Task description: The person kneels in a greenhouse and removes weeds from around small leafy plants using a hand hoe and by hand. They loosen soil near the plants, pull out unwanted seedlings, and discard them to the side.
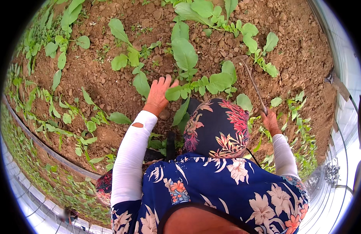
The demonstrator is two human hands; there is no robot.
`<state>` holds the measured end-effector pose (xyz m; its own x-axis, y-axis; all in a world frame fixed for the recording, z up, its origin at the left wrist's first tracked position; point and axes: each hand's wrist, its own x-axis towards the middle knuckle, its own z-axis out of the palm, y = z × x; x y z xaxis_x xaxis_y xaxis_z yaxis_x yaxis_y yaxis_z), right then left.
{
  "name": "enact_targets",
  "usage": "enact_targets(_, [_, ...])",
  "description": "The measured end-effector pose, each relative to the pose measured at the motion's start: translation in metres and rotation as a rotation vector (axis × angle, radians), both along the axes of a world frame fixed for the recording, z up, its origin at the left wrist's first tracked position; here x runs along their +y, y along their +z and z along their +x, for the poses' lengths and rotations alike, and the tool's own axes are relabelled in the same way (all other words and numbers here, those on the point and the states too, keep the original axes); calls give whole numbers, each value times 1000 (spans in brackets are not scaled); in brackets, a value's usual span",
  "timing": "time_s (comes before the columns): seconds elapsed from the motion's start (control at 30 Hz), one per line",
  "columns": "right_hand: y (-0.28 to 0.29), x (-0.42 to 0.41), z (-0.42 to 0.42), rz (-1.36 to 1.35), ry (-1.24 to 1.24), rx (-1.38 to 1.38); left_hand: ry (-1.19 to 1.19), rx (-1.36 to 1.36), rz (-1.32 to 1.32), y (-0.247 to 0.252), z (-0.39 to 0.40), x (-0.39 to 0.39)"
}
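My left hand [158, 94] reaches down to the soil with its fingers apart and nothing visible in it. Its thumb is close to the lobed leaves of a green leafy plant [184, 54], which spreads out ahead of my knee. Off to the right, my right hand [270, 120] grips the handle end of a small hand hoe [253, 80]. The hoe's head rests on the brown soil beside another leafy plant [250, 41], and its exact shape is hard to make out. White sleeves cover both forearms.
Below my hands is a knee in floral cloth [217, 128]. A dark pipe or edging [49, 147] curves through the plants on the left. Clear plastic sheeting [341, 44] borders the soil on the right. A small blurred figure [70, 216] appears at lower left.
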<state>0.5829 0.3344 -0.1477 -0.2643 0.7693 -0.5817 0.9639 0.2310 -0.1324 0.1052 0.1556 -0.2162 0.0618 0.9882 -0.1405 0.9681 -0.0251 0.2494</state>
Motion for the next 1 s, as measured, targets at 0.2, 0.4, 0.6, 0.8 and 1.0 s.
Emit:
enact_targets(0.2, [-43, 36, 8, 122, 17, 78, 3, -69, -35, -3, 2, 12])
enact_targets(0.4, [-32, 47, -77, 26, -20, 273, 149, -215, -17, -12, 0, 3])
enact_targets(0.6, [-9, 99, -232, 136, 2, 577, 347, -279, -74, -23, -4, 5])
enact_targets(0.8, [-14, 175, -373, 258, 212, 608, 483, -471, -244, -15, -14, 4])
enact_targets(1.0, [-36, 215, -442, 284, 431, 393, 489, -576, -74, -32, -9, -6])
